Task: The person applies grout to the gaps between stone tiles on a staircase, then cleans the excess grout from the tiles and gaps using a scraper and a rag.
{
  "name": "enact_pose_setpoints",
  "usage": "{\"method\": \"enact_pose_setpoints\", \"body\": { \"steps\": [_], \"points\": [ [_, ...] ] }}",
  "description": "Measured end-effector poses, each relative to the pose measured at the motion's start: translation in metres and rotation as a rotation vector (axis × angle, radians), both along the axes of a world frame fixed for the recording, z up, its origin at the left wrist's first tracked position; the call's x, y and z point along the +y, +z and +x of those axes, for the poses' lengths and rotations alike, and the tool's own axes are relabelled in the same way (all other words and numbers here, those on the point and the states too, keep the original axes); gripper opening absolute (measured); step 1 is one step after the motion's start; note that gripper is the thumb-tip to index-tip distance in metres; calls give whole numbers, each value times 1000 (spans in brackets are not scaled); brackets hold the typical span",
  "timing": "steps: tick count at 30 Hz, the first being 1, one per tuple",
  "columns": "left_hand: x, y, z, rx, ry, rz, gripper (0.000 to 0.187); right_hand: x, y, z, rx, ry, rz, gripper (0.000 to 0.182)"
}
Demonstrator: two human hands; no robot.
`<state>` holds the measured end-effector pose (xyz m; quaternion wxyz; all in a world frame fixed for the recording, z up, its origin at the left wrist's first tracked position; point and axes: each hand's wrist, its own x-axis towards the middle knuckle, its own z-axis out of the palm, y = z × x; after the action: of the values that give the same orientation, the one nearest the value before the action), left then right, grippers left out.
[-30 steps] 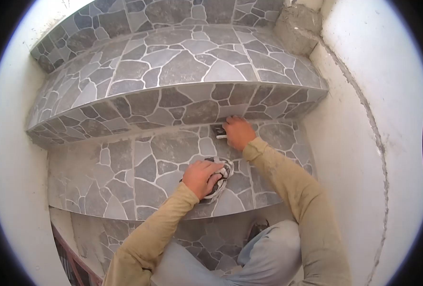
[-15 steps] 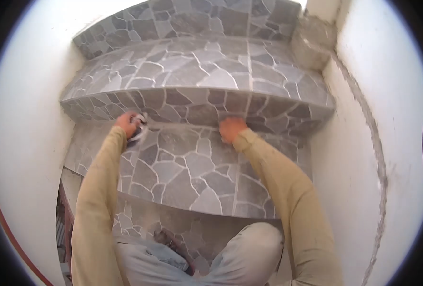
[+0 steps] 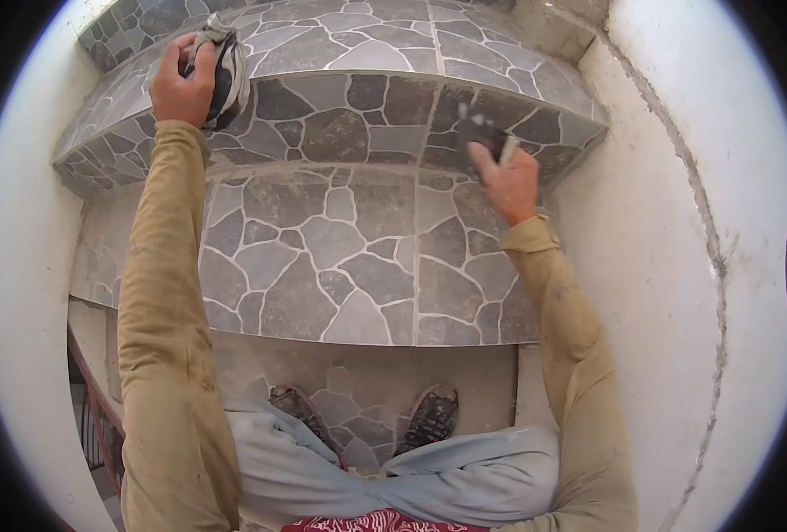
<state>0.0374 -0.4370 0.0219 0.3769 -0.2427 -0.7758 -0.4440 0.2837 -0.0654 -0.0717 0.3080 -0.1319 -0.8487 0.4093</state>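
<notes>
- Up between ten and eleven o'clock: clutching a rag (image 3: 229, 84) in the left hand (image 3: 183, 84), bunched, black and white, right over the front edge of the upper step (image 3: 340, 40)!
- Over near two o'clock: gripping a dark tool (image 3: 489, 135) in the right hand (image 3: 510, 182), pale along one side, badly blurred, in front of the riser (image 3: 336, 124); can't tell whether touching it.
- Stretching both tan sleeves (image 3: 165, 310) out wide, well apart.
- Dead centre: showing off stone-patterned tile on the lower step (image 3: 300, 257).
- Down either side of six: planted in dark shoes (image 3: 432, 417), below pale jeans (image 3: 473, 465).
- Out at eight: spotting a railing (image 3: 97, 412).
- From one round to five: tracing a crack (image 3: 708, 213) down the wall (image 3: 633, 310).
</notes>
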Motion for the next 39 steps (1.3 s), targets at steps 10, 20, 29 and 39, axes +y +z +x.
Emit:
{"method": "enact_pose_setpoints", "body": {
  "steps": [10, 20, 29, 39],
  "points": [
    [1, -34, -17, 139, 86, -421, 52, -5, -15, -37, 238, -20, -192, 25],
    [0, -32, -20, 141, 90, -571, 66, -7, -15, -43, 232, 27, -145, 24],
    [-4, -28, -24, 139, -40, -537, 62, 0, -14, -39, 214, -55, -120, 23],
    [-5, -32, -30, 224, -44, -540, 60, -11, -11, -51, 297, 2, -35, 23]
  ]
}}
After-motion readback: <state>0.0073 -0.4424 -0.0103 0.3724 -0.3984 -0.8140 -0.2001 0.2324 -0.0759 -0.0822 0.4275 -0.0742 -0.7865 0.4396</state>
